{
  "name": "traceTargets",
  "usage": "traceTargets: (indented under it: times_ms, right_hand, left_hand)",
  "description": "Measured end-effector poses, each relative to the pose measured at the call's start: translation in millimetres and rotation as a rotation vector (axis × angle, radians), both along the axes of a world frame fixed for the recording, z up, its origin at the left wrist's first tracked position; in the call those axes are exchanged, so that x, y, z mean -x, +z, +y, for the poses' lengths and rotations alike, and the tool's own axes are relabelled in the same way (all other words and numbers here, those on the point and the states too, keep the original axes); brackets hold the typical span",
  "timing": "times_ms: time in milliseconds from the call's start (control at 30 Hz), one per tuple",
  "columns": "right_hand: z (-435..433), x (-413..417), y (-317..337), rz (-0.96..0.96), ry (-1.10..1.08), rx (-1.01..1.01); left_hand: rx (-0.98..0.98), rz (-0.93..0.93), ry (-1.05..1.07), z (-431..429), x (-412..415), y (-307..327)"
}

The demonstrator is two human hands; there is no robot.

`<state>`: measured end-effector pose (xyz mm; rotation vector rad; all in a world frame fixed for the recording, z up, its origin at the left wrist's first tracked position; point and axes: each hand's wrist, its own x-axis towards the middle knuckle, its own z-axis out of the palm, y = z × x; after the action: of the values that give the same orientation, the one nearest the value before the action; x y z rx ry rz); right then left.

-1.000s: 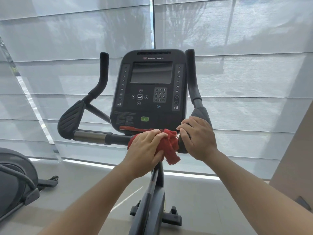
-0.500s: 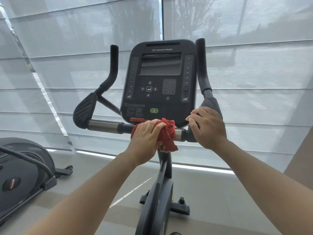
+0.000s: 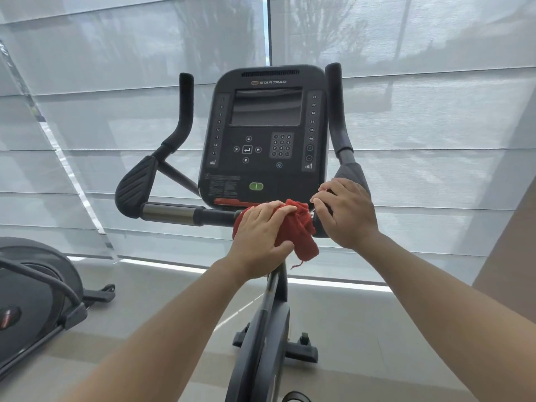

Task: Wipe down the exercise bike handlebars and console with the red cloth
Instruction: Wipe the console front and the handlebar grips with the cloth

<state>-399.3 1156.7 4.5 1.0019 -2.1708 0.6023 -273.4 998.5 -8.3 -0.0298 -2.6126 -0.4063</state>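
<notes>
The red cloth (image 3: pixel 301 230) is bunched around the horizontal handlebar (image 3: pixel 185 214) just below the black console (image 3: pixel 266 134). My left hand (image 3: pixel 261 239) presses the cloth onto the bar, fingers wrapped over it. Right beside the cloth, my right hand (image 3: pixel 346 213) grips the bar's right end, below the right upright grip (image 3: pixel 336 111). The left upright grip (image 3: pixel 185 108) and the ribbed left pad (image 3: pixel 136 184) stand free. A loose corner of the cloth hangs under the bar.
The bike's post and base (image 3: pixel 269 329) drop straight below my hands. Another exercise machine (image 3: pixel 32 300) stands on the floor at the lower left. Window blinds (image 3: pixel 435 140) fill the wall behind the bike. A wall edge (image 3: pixel 510 256) runs down the right side.
The cloth and my left hand stay on the middle of the bar and have slid slightly right, closing the gap to my right hand. My right hand keeps its grip. The view has shifted.
</notes>
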Motion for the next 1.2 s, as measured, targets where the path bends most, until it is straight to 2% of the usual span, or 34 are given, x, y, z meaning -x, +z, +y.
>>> traceTargets:
  times_ms: [333, 667, 900, 1200]
  right_hand:
    - [-1, 1, -1, 0.002, -0.004, 0.006]
    - [0, -1, 0, -0.026, 0.007, -0.012]
    - [0, -2, 1, -0.021, 0.002, -0.016]
    - [-2, -1, -2, 0.016, -0.019, 0.008]
  left_hand:
    - [0.096, 0.161, 0.111, 10, 12, -12]
    - [0.232, 0.152, -0.017, -14, 12, -5]
    - [0.143, 0.054, 0.017, -53, 5, 3]
    - [0.134, 0.074, 0.111, -29, 10, -6]
